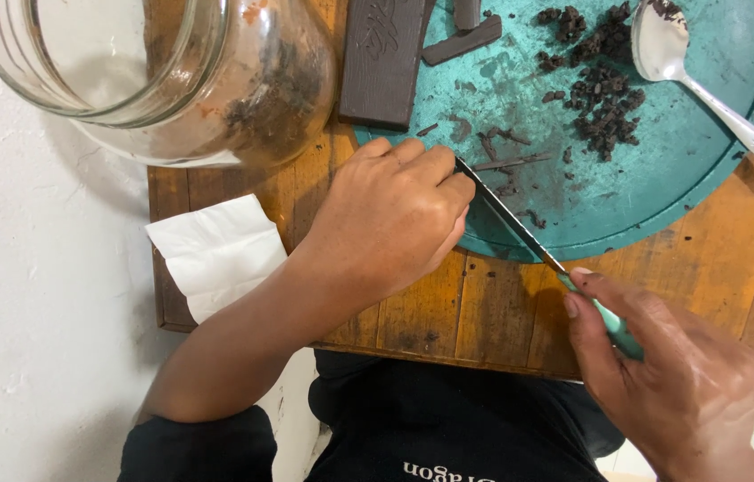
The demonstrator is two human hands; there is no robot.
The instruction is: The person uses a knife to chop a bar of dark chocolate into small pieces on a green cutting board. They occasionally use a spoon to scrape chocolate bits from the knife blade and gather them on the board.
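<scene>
- Knife (520,228) is the thing both hands are on. Its long axis runs diagonally, tip up around 10 o'clock and handle down at 4 o'clock, crossing the lower rim of the teal plate (662,205).
- Right hand (671,375) is curled snug around the green handle at the 4 o'clock end, thumb lying along it.
- Left hand (390,219) sits at the tip end, fingers bent over and pinching or wiping the blade near the plate's edge. Can't tell exactly how much of the blade is under those fingers.
- Left hand is the nearer one to the chocolate shavings (506,161), which lie just past the fingertips toward 1 o'clock.
- Chopped chocolate pile (604,98) is further out on the plate at 1 o'clock, with a white spoon (707,89) next to it, bowl in the crumbs.
- Chocolate bar (386,58) is at 12 o'clock from the left hand, half on the plate.
- Glass jar (163,76) lies on its side at 10 o'clock, and a white napkin (216,254) sits at 9 o'clock, both well off the blade's line.
- Everything rests on a wooden board (448,312).
</scene>
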